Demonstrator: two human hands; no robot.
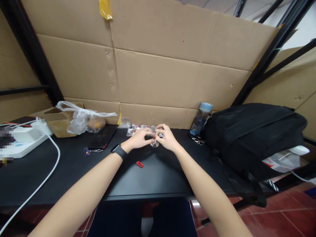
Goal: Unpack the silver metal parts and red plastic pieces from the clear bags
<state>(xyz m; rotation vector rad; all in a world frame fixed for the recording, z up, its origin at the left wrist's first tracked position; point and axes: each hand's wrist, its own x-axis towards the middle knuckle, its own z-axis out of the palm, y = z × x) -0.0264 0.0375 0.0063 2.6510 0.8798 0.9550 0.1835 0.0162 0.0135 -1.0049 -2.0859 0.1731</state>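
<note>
My left hand (pixel 140 139), with a dark watch on its wrist, and my right hand (pixel 168 139) meet near the back of the black table. Their fingers are closed around a small shiny thing with red on it (pixel 154 144); its rounded, see-through lower end shows below the fingertips, and its kind cannot be made out. Behind the hands and partly hidden by them lie several small clear plastic packets (pixel 130 132) with red and silvery contents. A small red clip-like piece (pixel 140 164) rests on the table nearer to me, apart from both hands.
At left are a white power strip (pixel 29 140) with cables, a paper bag (pixel 58 123), a plastic bag (pixel 82 118) and a dark phone (pixel 102 137). A water bottle (pixel 201 120) and black backpack (pixel 254 135) stand at right. Cardboard (pixel 158 79) walls off the back.
</note>
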